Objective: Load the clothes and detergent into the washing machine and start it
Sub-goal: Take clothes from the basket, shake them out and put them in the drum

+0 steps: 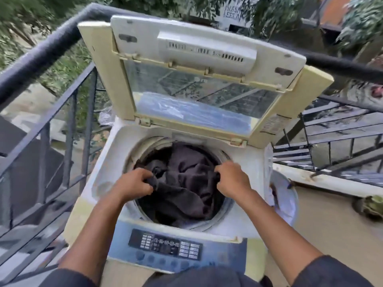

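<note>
I see a top-loading washing machine (pixel 99 183) filling the centre of the frame, its folding lid (pixel 199 79) standing raised in the upper half, with a clear window panel in it. Low in the centre, the round drum opening holds a dark garment (pixel 186 183), bunched and creased, with one fold draped toward the lower rim. My left hand (pixel 134 184), at centre left, has its fingers curled round a bunched edge of that cloth at the drum's left side. My right hand (pixel 233 178), at centre right, pinches the cloth's other edge, fingers bent tight on the fabric near the drum's right rim. Both forearms reach up from the bottom of the frame, over the control panel (pixel 165 245) with its dark display and rows of buttons at lower centre. Just right of the machine stands a pale bucket (pixel 292 199) with cloth inside. A dark metal railing (pixel 51 46) runs along the left of the frame.
</note>
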### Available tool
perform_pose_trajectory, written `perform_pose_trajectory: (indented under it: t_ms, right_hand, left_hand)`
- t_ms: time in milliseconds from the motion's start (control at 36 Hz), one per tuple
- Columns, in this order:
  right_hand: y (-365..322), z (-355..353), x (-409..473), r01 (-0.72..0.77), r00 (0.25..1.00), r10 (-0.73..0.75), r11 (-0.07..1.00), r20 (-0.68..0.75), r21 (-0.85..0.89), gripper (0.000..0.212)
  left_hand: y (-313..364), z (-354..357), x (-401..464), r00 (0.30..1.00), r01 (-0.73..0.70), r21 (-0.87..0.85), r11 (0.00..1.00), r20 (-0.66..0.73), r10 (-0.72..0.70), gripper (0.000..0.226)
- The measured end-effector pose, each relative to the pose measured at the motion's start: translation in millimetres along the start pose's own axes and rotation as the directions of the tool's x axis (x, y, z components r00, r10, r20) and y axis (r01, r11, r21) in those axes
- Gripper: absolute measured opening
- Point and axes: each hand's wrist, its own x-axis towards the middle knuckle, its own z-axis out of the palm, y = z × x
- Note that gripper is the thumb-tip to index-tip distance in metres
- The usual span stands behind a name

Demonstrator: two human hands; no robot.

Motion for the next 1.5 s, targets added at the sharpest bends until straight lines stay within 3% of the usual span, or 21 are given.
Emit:
perform_pose_trajectory:
  t_ms: [56, 139, 306, 389, 472, 667, 861, 1028, 1167, 1361, 1500]
  right_hand:
    - [0, 12, -6, 0.018, 0.993, 0.005, 0.98, 0.117, -0.197, 0.04]
    - [-1, 21, -13, 0.056, 0.987, -0.017, 0.968, 0.158, -0.243, 0.038]
    - [6, 17, -24, 0.066, 0.994, -0.063, 0.997, 0.085, -0.034, 0.051]
    - [15, 14, -33, 0.058, 0.998, -0.06, 0.995, 0.023, 0.083, 0.056]
    - [28, 14, -46, 0.066, 0.995, -0.051, 0.979, -0.084, 0.193, 0.045]
    - [77, 18, -81, 0.126, 0.937, 0.047, 0.878, -0.345, 0.462, 0.019]
    - [150, 26, -105, 0.05, 0.916, 0.221, 0.765, -0.335, 0.642, 0.021]
    - [225, 36, -104, -0.073, 0.903, 0.326, 0.76, -0.281, 0.645, 0.017]
    - [293, 58, -84, -0.174, 0.925, 0.347, 0.747, -0.153, 0.642, 0.018]
    - [380, 119, -25, -0.34, 0.935, 0.324, 0.709, 0.143, 0.617, 0.029]
    - [435, 181, 33, -0.348, 0.935, 0.227, 0.728, 0.272, 0.591, 0.041]
  left_hand:
    - [7, 13, 4, 0.985, 0.017, 0.144, 0.989, 0.17, -0.042, 0.009]
    - [13, 30, 9, 0.964, 0.044, 0.192, 0.98, 0.249, -0.092, 0.026]
    - [14, 46, 8, 0.97, -0.022, 0.008, 1.0, 0.242, 0.019, 0.012]
    - [21, 45, 1, 0.97, -0.022, -0.026, 0.999, 0.243, 0.028, 0.033]
    - [33, 46, -3, 0.975, -0.059, -0.047, 0.997, 0.212, 0.067, 0.037]
    - [85, 62, -9, 0.965, -0.22, -0.254, 0.942, 0.083, 0.248, 0.019]
    - [184, 93, -25, 0.887, -0.436, -0.273, 0.858, 0.028, 0.46, 0.022]
    - [272, 143, -14, 0.845, -0.456, -0.397, 0.796, 0.088, 0.528, 0.018]
    - [329, 208, 22, 0.868, -0.367, -0.429, 0.825, 0.162, 0.47, 0.016]
    - [364, 311, 101, 0.938, -0.122, -0.326, 0.938, 0.271, 0.216, 0.012]
    - [360, 371, 162, 0.952, 0.051, -0.247, 0.968, 0.303, 0.028, 0.018]
